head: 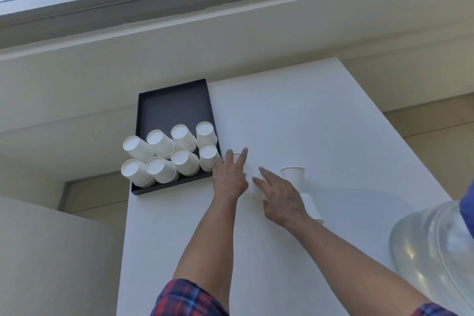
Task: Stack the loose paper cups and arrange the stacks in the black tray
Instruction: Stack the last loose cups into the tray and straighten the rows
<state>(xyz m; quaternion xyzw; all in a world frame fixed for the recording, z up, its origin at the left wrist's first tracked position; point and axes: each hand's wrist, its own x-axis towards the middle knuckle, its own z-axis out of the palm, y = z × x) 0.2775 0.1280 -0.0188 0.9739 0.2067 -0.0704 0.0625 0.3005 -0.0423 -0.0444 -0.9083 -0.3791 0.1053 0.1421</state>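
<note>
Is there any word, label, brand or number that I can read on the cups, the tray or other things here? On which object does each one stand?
None: no text shows anywhere.
The paper cups are plain white.
The black tray carries no label.
The clear water bottle shows no readable print.

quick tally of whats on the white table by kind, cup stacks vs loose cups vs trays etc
Upside-down white paper cup stacks in the tray: 8
Loose white paper cups on the table that I can make out: 3, namely one upright, one on its side, one behind the left hand
Black rectangular tray: 1
Clear plastic water jug: 1
Total: 13
</note>
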